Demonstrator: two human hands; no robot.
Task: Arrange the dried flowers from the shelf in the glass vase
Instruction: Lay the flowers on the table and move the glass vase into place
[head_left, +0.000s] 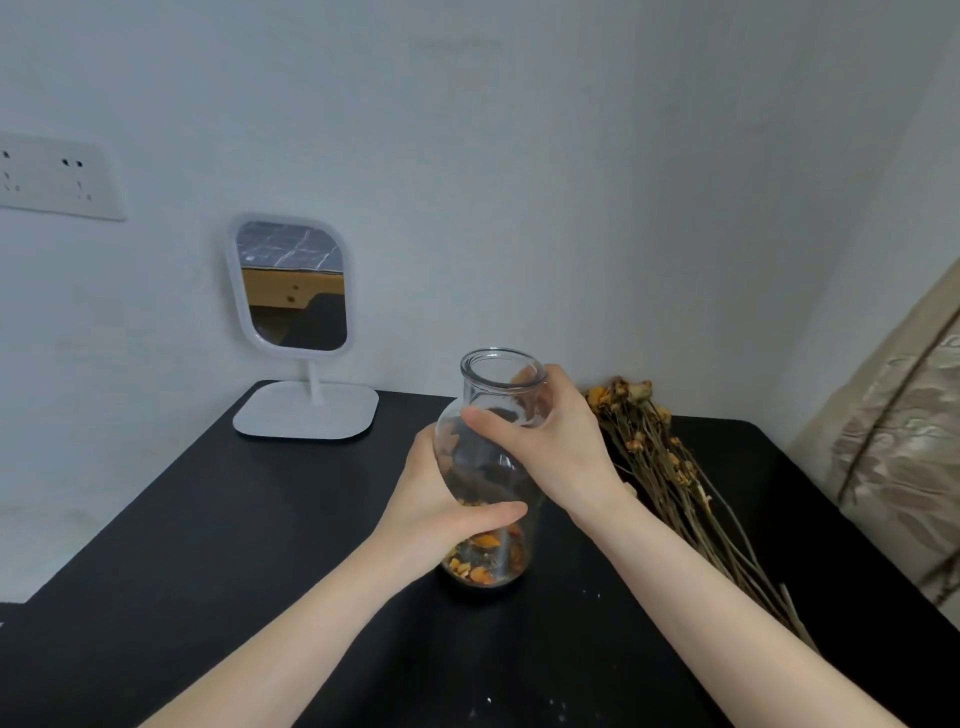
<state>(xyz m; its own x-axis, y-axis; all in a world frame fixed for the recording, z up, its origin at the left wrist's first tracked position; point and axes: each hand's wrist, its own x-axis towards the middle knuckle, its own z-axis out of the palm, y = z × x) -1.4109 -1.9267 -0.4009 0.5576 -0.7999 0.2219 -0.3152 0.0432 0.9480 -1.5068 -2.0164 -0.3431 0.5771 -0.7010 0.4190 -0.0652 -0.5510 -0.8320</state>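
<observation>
A clear glass vase (485, 457) stands upright on the black table (218, 545), with loose orange and brown dried petals in its bottom. My left hand (441, 504) wraps around the vase's lower body from the left. My right hand (556, 441) grips its neck and shoulder from the right, just under the open rim. A bunch of dried flowers (660, 467) with long brown stems lies flat on the table right of the vase, heads toward the wall, partly hidden behind my right wrist.
A white stand mirror (291, 291) sits at the table's back left corner by the wall. A wall socket plate (57, 176) is at far left. Patterned fabric (904, 441) hangs past the table's right edge. Small pale crumbs dot the table near me.
</observation>
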